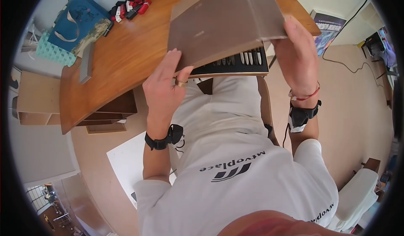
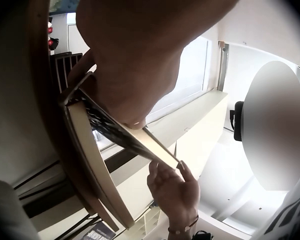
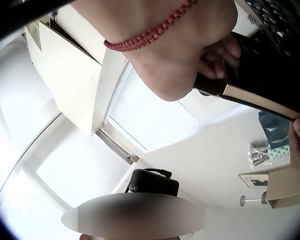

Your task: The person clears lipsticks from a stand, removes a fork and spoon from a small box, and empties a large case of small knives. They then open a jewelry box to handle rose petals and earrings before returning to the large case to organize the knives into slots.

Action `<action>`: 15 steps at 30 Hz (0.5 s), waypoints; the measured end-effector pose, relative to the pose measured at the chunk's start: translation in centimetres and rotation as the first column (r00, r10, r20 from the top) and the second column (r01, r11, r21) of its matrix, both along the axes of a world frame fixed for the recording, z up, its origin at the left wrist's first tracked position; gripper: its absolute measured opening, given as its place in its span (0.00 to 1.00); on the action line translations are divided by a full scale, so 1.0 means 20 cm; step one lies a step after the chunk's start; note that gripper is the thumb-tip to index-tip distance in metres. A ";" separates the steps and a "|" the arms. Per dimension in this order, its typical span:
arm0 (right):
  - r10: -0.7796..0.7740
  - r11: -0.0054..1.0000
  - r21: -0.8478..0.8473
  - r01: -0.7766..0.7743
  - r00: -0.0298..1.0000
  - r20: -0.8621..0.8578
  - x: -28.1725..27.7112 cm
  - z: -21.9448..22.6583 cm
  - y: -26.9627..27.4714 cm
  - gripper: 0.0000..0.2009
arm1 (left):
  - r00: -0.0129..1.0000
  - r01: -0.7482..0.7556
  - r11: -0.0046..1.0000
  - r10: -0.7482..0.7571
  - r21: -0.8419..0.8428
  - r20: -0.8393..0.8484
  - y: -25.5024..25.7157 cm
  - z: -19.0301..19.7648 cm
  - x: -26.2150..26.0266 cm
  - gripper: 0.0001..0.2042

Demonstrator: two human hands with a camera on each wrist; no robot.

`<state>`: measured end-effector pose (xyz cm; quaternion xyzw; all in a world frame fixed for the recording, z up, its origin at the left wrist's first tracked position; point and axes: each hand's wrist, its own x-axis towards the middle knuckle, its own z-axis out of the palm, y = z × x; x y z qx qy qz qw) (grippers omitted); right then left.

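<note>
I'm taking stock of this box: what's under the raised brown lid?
Slim pieces lie side by side in the black-lined box; the lid covers much of the rest.

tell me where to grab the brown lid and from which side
Likely by its near corners, left hand from the left, right hand from the right: the lid is broad and flat, tilted with its near edge off the box.

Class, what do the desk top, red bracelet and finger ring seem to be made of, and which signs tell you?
Desk top: probably varnished wood; streaky orange-brown, softly glossy.
Red bracelet: likely matt braided cord; plaited strands show.
Finger ring: perhaps smooth metal, judging by its gold colour.
</note>
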<state>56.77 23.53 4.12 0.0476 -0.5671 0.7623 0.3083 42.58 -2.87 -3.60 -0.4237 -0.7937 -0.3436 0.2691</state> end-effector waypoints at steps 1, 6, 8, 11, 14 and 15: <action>0.031 0.999 0.013 -0.030 0.999 -0.033 -0.05 0.04 -0.07 0.19 | 0.998 -0.036 0.997 0.033 0.070 0.047 -0.02 0.00 -0.01 0.25; 0.442 0.788 0.496 -0.365 0.896 -0.043 -0.17 0.08 -0.26 0.25 | 0.951 -0.204 0.965 0.156 0.165 0.268 -0.06 0.04 0.01 0.20; 0.480 0.673 0.666 -0.320 0.875 -0.065 -0.19 0.06 -0.30 0.22 | 0.885 -0.327 0.934 0.248 0.147 0.393 -0.09 0.04 -0.01 0.17; 0.251 0.501 0.863 -0.056 0.964 -0.083 -0.15 -0.05 -0.25 0.23 | 0.771 -0.374 0.809 -0.001 0.454 0.637 -0.15 0.02 -0.02 0.16; -0.026 0.369 0.925 0.091 0.996 -0.087 -0.08 -0.12 -0.20 0.22 | 0.613 -0.445 0.741 -0.157 0.503 0.774 -0.23 0.03 0.00 0.16; -0.018 0.369 0.925 0.088 0.996 -0.088 -0.05 -0.14 -0.18 0.22 | 0.560 -0.496 0.732 -0.142 0.467 0.816 -0.25 -0.01 0.00 0.19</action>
